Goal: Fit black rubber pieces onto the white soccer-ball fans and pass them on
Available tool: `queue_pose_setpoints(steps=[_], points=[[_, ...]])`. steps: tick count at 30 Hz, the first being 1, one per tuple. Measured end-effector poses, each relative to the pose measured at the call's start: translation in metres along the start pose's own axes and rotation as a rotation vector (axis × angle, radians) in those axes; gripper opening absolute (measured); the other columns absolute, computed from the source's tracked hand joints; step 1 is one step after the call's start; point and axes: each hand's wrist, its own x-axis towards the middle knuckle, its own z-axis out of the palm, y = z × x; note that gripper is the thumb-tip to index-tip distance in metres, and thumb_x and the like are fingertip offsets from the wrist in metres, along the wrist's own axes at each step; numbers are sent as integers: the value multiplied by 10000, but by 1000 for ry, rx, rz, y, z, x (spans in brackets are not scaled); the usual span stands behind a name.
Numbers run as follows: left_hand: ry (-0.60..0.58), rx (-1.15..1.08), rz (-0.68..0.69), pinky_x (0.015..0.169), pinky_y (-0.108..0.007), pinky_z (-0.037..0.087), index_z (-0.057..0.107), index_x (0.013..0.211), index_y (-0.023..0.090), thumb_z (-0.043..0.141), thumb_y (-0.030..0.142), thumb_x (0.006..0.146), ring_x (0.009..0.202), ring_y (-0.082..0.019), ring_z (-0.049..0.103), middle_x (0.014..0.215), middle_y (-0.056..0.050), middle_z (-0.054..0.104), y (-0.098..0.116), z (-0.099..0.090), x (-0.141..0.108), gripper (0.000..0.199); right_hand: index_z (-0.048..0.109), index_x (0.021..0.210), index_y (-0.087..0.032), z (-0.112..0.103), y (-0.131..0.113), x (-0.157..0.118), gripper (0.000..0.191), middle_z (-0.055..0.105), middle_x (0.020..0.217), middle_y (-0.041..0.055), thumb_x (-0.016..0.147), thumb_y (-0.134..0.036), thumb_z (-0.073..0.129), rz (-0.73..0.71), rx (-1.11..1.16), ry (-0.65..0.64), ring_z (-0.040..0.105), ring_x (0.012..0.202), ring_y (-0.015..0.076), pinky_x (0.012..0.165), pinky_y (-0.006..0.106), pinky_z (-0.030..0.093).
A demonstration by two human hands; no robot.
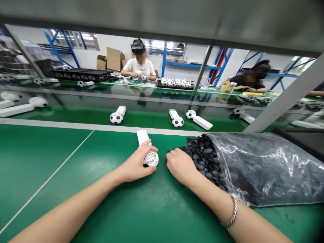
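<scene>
My left hand (138, 162) is closed round the round head of a white handheld fan (151, 158), whose grille faces up and whose white handle points away from me on the green table (101, 202). My right hand (181, 165) has its fingers curled down at the left edge of a pile of small black pieces (205, 158). The fingertips are hidden, so what they hold, if anything, does not show. Those pieces spill from the mouth of a clear plastic bag (273, 168) on the right.
Beyond the pale table edge, football-patterned fans (176, 118) lie on a green conveyor (149, 116). A slanted metal post (286, 94) stands at the right, with a shelf overhead. Across the line, a person (139, 67) handles a ball-shaped part; another person sits farther right.
</scene>
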Motion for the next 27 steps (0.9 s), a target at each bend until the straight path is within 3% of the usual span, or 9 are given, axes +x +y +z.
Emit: queue_pose_setpoints(steps=[6, 9, 19, 27], points=[[-18, 3, 57, 1042, -394, 268, 441, 1076, 217, 557, 195, 687, 1324, -237, 152, 1249, -68, 440, -1, 0, 0, 407, 611, 848, -208, -11, 7, 2, 157, 598, 839, 3, 860, -198, 455, 58, 759, 102, 547, 801, 122, 740, 230, 420], [-28, -21, 68, 1043, -400, 261, 425, 1106, 215, 553, 174, 677, 1322, -240, 157, 1279, -71, 410, -2, 0, -1, 450, 639, 834, -218, -12, 1, 2, 126, 610, 833, -5, 827, -217, 513, 50, 979, 96, 560, 798, 122, 746, 234, 425], [-19, -63, 105, 1046, -411, 255, 445, 1091, 230, 542, 226, 736, 1318, -237, 157, 1219, -50, 460, -4, 1, 0, 368, 596, 754, -200, 1, -10, 3, 55, 622, 776, -22, 791, -180, 560, -12, 993, 188, 557, 749, 117, 733, 241, 403], [50, -18, 137, 1037, -398, 271, 463, 1033, 208, 522, 165, 704, 1299, -230, 201, 1133, -57, 507, -2, 7, 0, 337, 536, 733, -187, 10, -7, 6, 77, 557, 718, -32, 775, -231, 583, 74, 1025, 128, 494, 682, 105, 640, 221, 382]])
